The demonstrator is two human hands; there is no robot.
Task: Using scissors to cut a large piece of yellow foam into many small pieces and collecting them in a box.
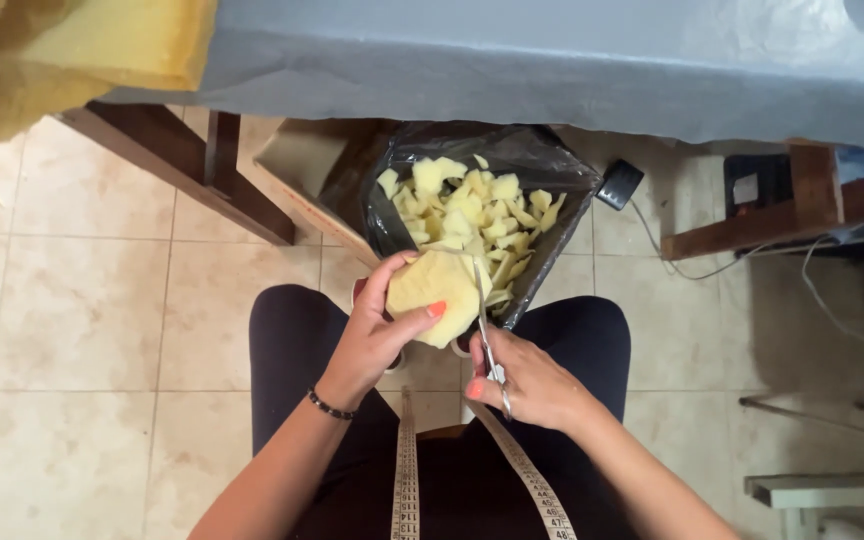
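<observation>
The left hand point(377, 335) grasps a yellow foam piece point(434, 296); the right hand point(527, 385) clenches scissors point(485, 330) cutting it above a black bag point(542, 165) of scraps point(467, 215).

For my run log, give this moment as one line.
left hand: holds foam piece | right hand: scissors cutting | scraps in bag

Lighting: even, soft daylight-like; your view is moderately bright, no harsh glare. Shadows: deep under the desk point(552, 70) and on the tiled floor point(82, 330) at right. Focus: centre fairly sharp; yellow foam block point(72, 50) at top left soft and blurred. Distortion: wide-angle bending at your frame edges. Slight overall compression softness.
</observation>
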